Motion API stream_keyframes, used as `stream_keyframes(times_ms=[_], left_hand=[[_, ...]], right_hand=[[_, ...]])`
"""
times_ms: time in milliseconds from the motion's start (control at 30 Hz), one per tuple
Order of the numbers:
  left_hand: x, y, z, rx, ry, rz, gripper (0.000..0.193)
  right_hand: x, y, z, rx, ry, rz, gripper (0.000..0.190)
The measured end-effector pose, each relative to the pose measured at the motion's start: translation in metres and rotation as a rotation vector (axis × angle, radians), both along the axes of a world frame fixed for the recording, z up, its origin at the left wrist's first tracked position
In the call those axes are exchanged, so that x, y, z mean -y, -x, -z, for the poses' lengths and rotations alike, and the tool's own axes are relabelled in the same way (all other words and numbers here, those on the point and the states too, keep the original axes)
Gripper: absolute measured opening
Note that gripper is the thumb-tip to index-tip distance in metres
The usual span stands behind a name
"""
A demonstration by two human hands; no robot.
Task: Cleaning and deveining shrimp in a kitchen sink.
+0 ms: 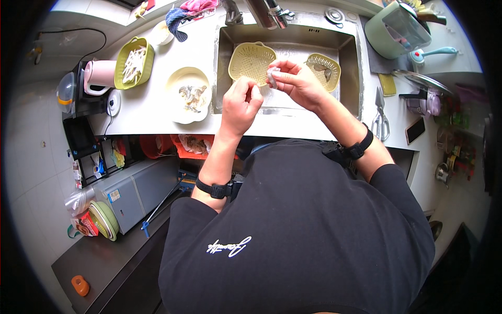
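My right hand pinches a greyish, raw shrimp between thumb and fingers, above the steel sink. Just left of it, my left hand is closed, its thumb against the curled forefinger; anything very small between them is hidden. Behind the hands, a yellow strainer basket stands in the sink, partly covered by them. A smaller yellow strainer basket at the sink's right holds a few darker shrimp. On the counter left of the sink, several grey shrimp lie in a cream bowl.
The faucet overhangs the sink's back edge. Kitchen scissors and a phone lie on the right counter. At left stand a green basket of pale strips and a pink jug. A red bin sits below the counter.
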State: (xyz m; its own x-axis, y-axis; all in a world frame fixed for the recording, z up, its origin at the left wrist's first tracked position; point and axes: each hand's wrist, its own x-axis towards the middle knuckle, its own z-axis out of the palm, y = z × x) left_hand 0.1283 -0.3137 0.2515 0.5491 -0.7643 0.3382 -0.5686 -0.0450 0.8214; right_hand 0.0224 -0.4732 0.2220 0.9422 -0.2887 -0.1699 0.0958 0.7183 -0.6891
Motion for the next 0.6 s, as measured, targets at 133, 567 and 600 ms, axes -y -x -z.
stream_keyframes(times_ms=[133,567,600], left_hand=[[-0.023,-0.012,0.013,-0.078,0.084,-0.049,0.006],[-0.260,-0.096,0.186,-0.968,0.067,-1.168,0.037],[-0.264,-0.096,0.193,-1.071,-0.019,-1.165,0.035]], right_hand=[[0.008,0.000,0.011,0.053,-0.249,-0.089,0.027],[0.027,-0.008,0.040,-0.149,-0.448,0.000,0.047],[0.028,-0.008,0.043,-0.192,-0.440,0.021,0.048]])
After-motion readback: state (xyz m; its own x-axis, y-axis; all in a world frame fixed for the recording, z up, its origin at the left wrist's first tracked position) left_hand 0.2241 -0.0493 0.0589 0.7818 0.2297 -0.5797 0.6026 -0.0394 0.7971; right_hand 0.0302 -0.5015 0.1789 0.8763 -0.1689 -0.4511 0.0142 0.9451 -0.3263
